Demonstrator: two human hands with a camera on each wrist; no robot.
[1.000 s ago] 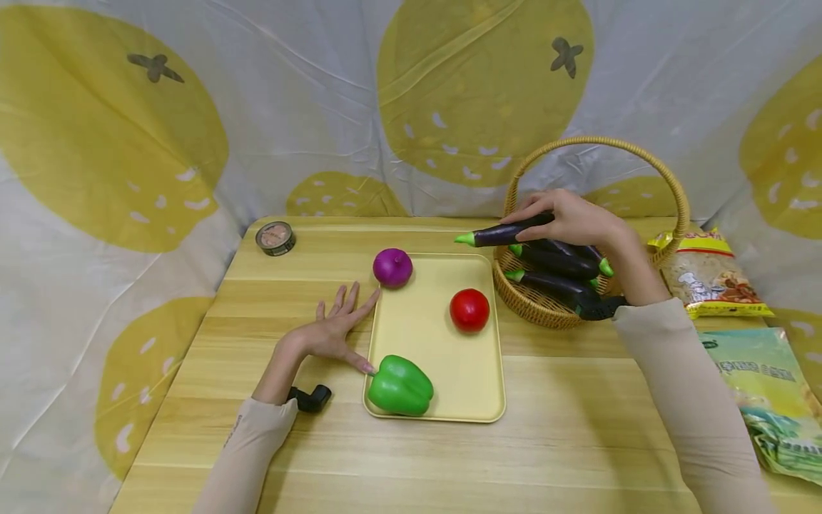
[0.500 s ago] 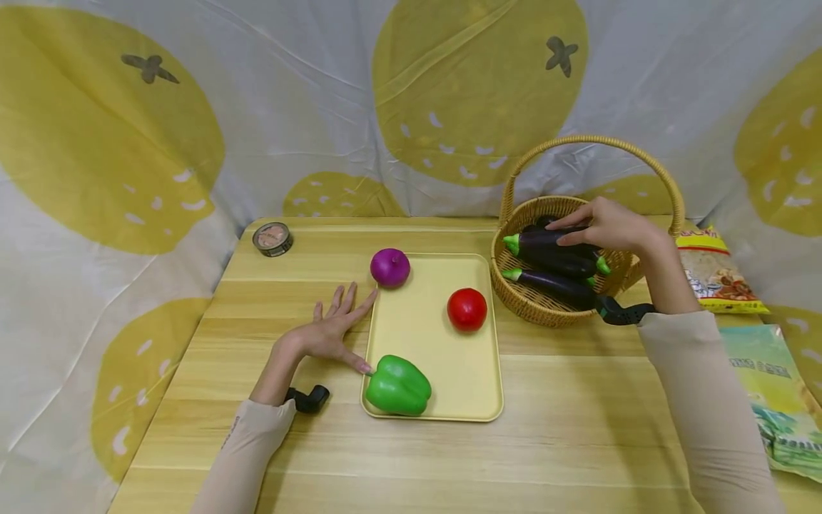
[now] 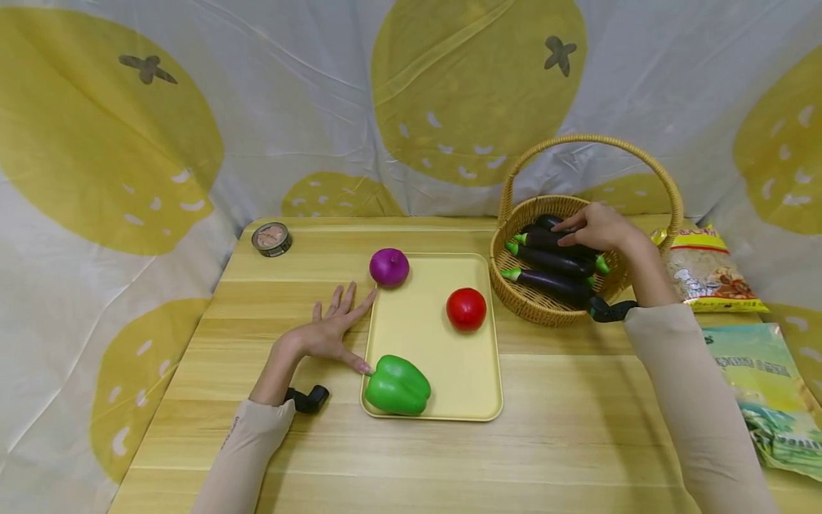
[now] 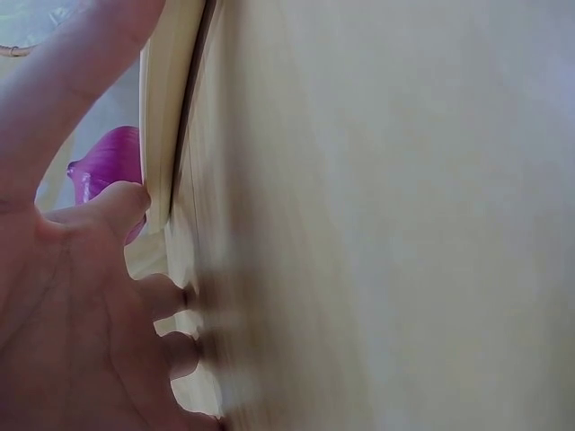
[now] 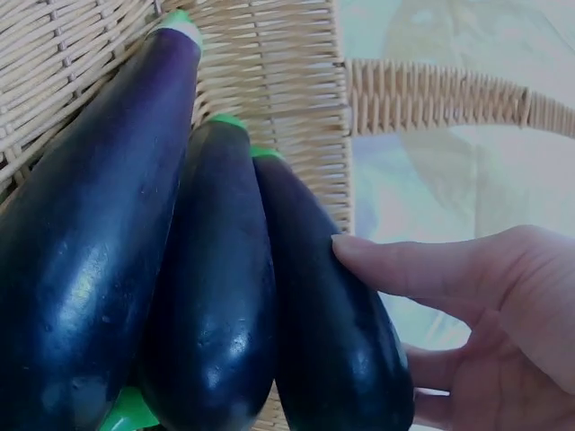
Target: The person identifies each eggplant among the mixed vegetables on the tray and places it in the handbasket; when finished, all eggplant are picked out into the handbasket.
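My right hand [image 3: 604, 228] reaches into a wicker basket [image 3: 529, 312], pinching an eggplant [image 5: 328, 305] that lies beside several others. In the right wrist view the thumb rests on its side and the other fingers are partly hidden behind it. On the left, my left hand [image 3: 324, 335] lies with fingers spread at the edge of a pale yellow tray [image 3: 443, 371]. Its thumb tip is right at a green bell pepper [image 3: 398, 385]; its index fingertip is close to a purple onion [image 3: 389, 268] on the tray's corner. A red tomato [image 3: 466, 309] sits on the tray's right side.
A small round can [image 3: 272, 239] stands at the table's back left. To the right of the basket lie a yellow-edged food bag [image 3: 713, 275] and a green bag [image 3: 758, 385]. The basket's tall handle [image 3: 594, 138] arches above the right hand; a patterned cloth hangs behind.
My right hand has lowered the eggplant from over the basket's left rim into the basket, among the others, and shifted slightly back to the left. My left hand has stayed in place.
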